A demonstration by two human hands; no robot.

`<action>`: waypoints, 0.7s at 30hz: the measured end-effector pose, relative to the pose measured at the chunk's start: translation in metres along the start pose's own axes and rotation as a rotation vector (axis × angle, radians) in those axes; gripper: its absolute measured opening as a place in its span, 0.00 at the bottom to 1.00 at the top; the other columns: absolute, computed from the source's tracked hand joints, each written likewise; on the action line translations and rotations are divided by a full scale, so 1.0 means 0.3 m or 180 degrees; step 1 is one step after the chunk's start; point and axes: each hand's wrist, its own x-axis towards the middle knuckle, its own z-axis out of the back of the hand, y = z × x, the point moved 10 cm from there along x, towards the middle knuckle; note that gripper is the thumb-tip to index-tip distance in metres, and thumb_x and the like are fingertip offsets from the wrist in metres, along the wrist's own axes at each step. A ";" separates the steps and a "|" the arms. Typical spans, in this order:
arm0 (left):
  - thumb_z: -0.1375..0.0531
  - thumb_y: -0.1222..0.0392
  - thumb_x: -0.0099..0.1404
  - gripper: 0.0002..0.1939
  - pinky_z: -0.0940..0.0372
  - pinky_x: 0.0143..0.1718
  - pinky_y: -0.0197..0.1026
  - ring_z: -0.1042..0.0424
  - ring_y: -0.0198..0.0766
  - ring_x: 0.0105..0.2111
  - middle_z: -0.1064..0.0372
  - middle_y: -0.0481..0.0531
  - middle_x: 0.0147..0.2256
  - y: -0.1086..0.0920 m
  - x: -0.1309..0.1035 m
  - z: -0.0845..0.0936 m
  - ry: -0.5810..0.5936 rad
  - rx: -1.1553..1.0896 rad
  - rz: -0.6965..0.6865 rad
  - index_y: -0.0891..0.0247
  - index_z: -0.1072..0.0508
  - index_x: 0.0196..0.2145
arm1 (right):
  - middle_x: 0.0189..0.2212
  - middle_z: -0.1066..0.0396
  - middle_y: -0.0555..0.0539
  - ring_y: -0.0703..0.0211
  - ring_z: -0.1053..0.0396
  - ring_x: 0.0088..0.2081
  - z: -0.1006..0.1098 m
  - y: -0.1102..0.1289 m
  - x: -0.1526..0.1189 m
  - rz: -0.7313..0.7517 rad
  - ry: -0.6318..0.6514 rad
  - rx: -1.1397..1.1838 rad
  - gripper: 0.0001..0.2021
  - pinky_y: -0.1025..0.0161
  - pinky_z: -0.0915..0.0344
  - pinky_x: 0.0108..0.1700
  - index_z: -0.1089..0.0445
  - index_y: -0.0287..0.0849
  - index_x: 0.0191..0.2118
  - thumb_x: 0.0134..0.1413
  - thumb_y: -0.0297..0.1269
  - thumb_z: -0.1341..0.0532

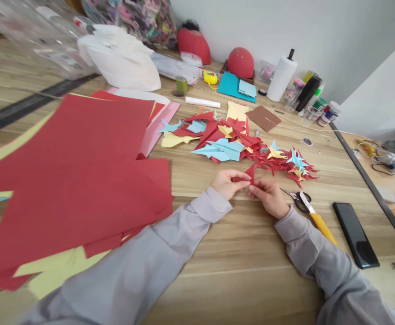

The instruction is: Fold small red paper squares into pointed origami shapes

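Note:
Between my two hands is a small folded piece of red paper (250, 173), one pointed part standing up. My left hand (229, 183) pinches its left side, thumb and fingers closed. On the right side, the thumb and fingers of my right hand (268, 194) grip the same piece. Just beyond lies a heap of folded red paper shapes (214, 128), with blue and yellow ones among them. A light blue paper plane (221, 150) rests at the heap's near edge. Parts of the held piece are hidden by my fingers.
Large red paper sheets (92, 180) cover the left of the table. Scissors (300, 201), a yellow-handled utility knife (321, 225) and a black phone (355, 234) lie to the right. Behind stand a white roll (282, 79), small bottles, a yellow tape measure (210, 78) and a white bag (121, 58).

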 end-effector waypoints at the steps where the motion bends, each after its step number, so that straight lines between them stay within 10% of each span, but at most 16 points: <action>1: 0.33 0.63 0.40 0.10 0.39 0.20 0.35 0.37 0.30 0.17 0.31 0.49 0.17 0.001 0.000 -0.002 0.0018 -0.0031 0.0026 0.67 0.23 0.24 | 0.21 0.31 0.51 0.64 0.36 0.22 0.000 -0.001 -0.001 -0.0020 -0.0005 0.0030 0.12 0.64 0.37 0.27 0.33 0.41 0.26 0.47 0.46 0.39; 21: 0.33 0.62 0.40 0.10 0.39 0.19 0.33 0.37 0.30 0.16 0.31 0.49 0.17 0.000 0.004 -0.001 0.0061 -0.0026 -0.0041 0.66 0.23 0.24 | 0.19 0.32 0.51 0.64 0.36 0.21 0.003 0.000 -0.004 0.0001 -0.0087 -0.0096 0.16 0.65 0.37 0.25 0.35 0.42 0.26 0.49 0.51 0.43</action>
